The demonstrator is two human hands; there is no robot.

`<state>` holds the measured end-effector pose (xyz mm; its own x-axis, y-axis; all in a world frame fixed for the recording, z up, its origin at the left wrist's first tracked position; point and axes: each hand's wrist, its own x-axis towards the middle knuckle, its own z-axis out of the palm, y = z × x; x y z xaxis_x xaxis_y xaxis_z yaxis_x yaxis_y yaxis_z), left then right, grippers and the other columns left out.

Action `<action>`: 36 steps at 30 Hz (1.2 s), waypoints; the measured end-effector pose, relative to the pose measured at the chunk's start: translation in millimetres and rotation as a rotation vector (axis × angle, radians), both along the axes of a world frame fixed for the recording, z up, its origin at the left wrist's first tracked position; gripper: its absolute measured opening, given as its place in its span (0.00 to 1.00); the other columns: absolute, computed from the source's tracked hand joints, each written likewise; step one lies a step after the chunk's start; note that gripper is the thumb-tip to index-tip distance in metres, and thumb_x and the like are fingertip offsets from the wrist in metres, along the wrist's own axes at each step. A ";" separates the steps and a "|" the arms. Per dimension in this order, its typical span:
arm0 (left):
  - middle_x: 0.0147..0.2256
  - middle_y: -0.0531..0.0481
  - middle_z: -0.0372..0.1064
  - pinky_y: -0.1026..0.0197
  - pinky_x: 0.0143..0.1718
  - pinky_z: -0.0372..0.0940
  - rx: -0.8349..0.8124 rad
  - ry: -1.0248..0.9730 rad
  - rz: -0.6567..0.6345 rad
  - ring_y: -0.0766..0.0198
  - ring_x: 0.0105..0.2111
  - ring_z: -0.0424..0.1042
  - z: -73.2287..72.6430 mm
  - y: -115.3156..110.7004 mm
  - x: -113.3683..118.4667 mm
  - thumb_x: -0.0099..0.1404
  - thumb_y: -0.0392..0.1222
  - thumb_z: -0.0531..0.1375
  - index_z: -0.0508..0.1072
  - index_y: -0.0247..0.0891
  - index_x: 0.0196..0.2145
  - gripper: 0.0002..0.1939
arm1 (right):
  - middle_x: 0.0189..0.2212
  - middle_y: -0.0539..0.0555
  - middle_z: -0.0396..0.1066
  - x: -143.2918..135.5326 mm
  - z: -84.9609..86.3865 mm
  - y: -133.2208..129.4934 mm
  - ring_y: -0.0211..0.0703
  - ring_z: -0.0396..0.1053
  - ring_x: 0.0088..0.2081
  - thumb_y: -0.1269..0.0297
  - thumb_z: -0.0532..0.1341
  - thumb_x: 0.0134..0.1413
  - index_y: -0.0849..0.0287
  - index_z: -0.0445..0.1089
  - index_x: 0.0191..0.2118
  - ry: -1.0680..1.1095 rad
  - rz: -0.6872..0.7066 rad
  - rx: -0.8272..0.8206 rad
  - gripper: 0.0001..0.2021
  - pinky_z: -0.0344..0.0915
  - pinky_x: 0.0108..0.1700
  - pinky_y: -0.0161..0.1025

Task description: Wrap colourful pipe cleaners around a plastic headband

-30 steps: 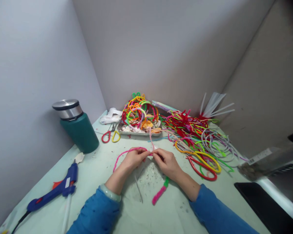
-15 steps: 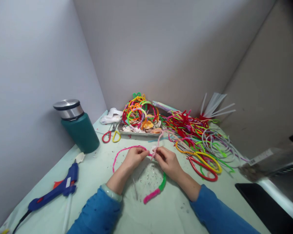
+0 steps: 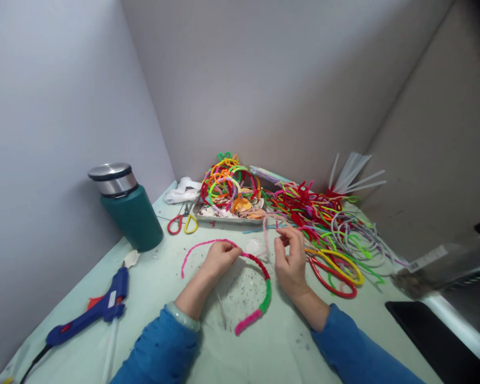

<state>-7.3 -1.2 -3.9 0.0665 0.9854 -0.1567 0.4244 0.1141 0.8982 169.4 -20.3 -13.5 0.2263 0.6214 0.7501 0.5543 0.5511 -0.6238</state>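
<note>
My left hand (image 3: 221, 258) pinches a curved pipe-cleaner strip (image 3: 257, 261) near its middle. The strip's thin pink end (image 3: 192, 250) arcs out to the left, and its right part runs through red and green to a thick pink tip near the table's middle. To the right of the strip, my right hand (image 3: 291, 261) is raised with fingers apart and nothing visible in it. A pale pink pipe cleaner (image 3: 265, 234) stands between the hands, just left of my right fingers. Near it lies a small white disc (image 3: 254, 246).
A metal tray (image 3: 232, 218) holds coloured loops and scraps. Small scissors (image 3: 183, 223) lie beside it. Loose pipe cleaners (image 3: 304, 205) and red-yellow scissors (image 3: 336, 272) are on the right. A teal bottle (image 3: 138, 221) and blue glue gun (image 3: 100, 309) stand left.
My right hand has let go of the pale pink pipe cleaner and moved right, its fingers opening. The red section of the strip is now uncovered. My left hand keeps its pinch.
</note>
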 end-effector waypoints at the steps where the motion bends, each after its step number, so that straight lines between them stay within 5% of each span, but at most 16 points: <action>1: 0.13 0.58 0.52 0.66 0.18 0.44 -0.001 0.015 0.007 0.73 0.15 0.50 -0.2 0.1 0.0 0.51 0.46 0.56 0.67 0.34 0.19 0.12 | 0.43 0.59 0.63 0.1 1.0 -2.1 0.48 0.62 0.46 0.69 0.52 0.57 0.58 0.64 0.45 -0.042 0.002 0.034 0.11 0.61 0.46 0.47; 6: 0.13 0.58 0.52 0.66 0.19 0.45 0.028 0.039 0.006 0.73 0.15 0.50 1.9 -1.0 0.6 0.51 0.46 0.56 0.68 0.34 0.18 0.12 | 0.43 0.55 0.70 -5.1 -4.0 -3.9 0.45 0.65 0.45 0.70 0.51 0.58 0.57 0.65 0.48 -0.402 0.270 0.014 0.13 0.58 0.49 0.46; 12: 0.12 0.57 0.52 0.66 0.19 0.45 0.007 0.040 -0.008 0.72 0.16 0.51 5.4 -2.6 1.3 0.51 0.47 0.57 0.66 0.34 0.17 0.14 | 0.45 0.59 0.69 -0.2 -11.1 10.2 0.50 0.62 0.48 0.65 0.50 0.60 0.60 0.68 0.43 -0.347 -0.117 -0.112 0.12 0.53 0.50 0.50; 20: 0.13 0.57 0.53 0.66 0.18 0.44 -0.014 -0.023 -0.021 0.73 0.15 0.50 4.7 -2.5 1.5 0.51 0.48 0.58 0.66 0.34 0.18 0.14 | 0.30 0.53 0.71 -10.0 -3.1 -3.9 0.44 0.64 0.36 0.63 0.56 0.57 0.59 0.69 0.34 -0.450 0.204 -0.127 0.07 0.53 0.42 0.44; 36: 0.14 0.59 0.50 0.66 0.14 0.40 -0.148 -0.361 -0.154 0.76 0.11 0.46 8.8 -8.5 -0.9 0.52 0.49 0.59 0.57 0.36 0.16 0.18 | 0.25 0.52 0.70 -10.3 -7.8 -4.3 0.39 0.65 0.28 0.65 0.54 0.58 0.59 0.68 0.34 -0.426 0.377 -0.179 0.07 0.57 0.33 0.36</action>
